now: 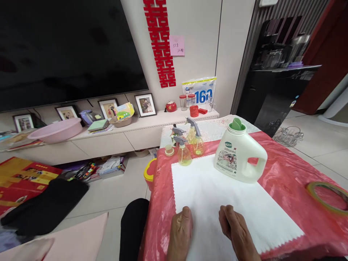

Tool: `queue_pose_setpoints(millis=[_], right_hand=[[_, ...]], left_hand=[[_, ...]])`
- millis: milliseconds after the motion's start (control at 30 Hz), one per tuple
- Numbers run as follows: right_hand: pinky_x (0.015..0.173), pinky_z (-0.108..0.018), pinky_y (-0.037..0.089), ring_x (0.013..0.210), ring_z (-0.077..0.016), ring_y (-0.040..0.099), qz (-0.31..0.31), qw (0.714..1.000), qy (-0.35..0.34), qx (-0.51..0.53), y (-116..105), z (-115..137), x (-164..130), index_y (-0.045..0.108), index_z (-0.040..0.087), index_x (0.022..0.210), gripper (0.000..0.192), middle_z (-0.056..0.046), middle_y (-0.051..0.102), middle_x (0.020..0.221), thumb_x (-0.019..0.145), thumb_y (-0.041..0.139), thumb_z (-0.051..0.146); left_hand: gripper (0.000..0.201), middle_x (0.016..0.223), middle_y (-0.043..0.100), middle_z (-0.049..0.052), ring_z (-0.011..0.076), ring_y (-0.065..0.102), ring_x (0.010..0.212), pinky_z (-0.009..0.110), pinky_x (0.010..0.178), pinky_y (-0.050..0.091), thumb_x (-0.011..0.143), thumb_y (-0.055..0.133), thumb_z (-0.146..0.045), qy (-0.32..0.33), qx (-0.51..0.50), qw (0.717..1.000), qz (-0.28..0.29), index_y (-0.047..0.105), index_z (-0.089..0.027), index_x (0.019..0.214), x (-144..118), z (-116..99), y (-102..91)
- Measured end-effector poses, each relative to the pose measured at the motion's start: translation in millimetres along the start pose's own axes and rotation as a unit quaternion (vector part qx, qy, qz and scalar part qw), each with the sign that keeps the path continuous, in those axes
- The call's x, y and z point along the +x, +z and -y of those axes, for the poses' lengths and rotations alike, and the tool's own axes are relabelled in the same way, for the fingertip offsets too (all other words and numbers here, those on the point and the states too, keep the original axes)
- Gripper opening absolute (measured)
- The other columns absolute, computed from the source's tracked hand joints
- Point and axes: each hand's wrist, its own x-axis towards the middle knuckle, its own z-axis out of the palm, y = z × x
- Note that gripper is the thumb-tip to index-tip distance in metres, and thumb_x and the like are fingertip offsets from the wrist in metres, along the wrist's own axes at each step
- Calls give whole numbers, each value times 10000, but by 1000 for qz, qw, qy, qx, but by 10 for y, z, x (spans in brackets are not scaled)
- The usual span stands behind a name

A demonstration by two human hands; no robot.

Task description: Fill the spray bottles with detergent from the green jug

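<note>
Hands rest side by side at the counter's near edge: the left hand [181, 230] and right hand [235, 230], both loosely curled, knuckles up, grasping nothing, pressing on a white cloth [231, 192] with zigzag edges. The cloth's middle lies bare. At its far edge stand a white detergent jug [237, 154] and three yellow spray bottles [187, 145]. A tape roll [327, 197] lies near the counter's right edge.

The white cloth [217, 192] lies bare ahead; the detergent jug [239, 154] and spray bottles [187, 145] block its far edge.
</note>
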Motion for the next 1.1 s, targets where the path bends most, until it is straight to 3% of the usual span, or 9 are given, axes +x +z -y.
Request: queue_pose_setpoints(millis=[167,567,733,900,1100], right_hand=[[605,-235,299,646,-100,271,-13,1000,-2,-19,21,42,-58,333,162,679,744,-11,286,687,893,370,874],[611,-232,419,645,-111,366,-26,999,-14,-38,61,15,-110,428,163,705,720,-38,390,710,911,363,850],[636,-248,476,670,-129,431,-38,998,-20,-35,51,-20,-151,516,170,737,748,-61,471,749,853,400,900],[626,-261,486,665,-134,452,-48,998,-22,-34,54,-59,-147,550,172,731,772,-63,484,744,817,418,928],[656,-259,494,692,-139,484,-34,998,-25,-44,46,-55,-126,545,164,744,742,-77,511,771,882,387,876]], left_hand=[[743,501,270,-38,135,300,514,322,528,250,760,191,-946,-7,6,1000,8,262,-259,485,-20,-53,34],[710,500,300,-30,143,319,508,323,534,259,839,194,-877,13,-11,999,28,292,-259,503,-27,46,36],[697,502,319,-29,145,336,505,328,546,268,872,225,-841,17,-18,999,22,317,-255,506,-21,121,42],[710,490,319,-33,139,344,499,321,552,281,856,228,-858,12,-17,1000,21,313,-253,496,-21,133,54],[708,492,312,-34,135,340,506,319,555,281,878,225,-835,17,-25,999,26,308,-246,494,-7,151,70]])
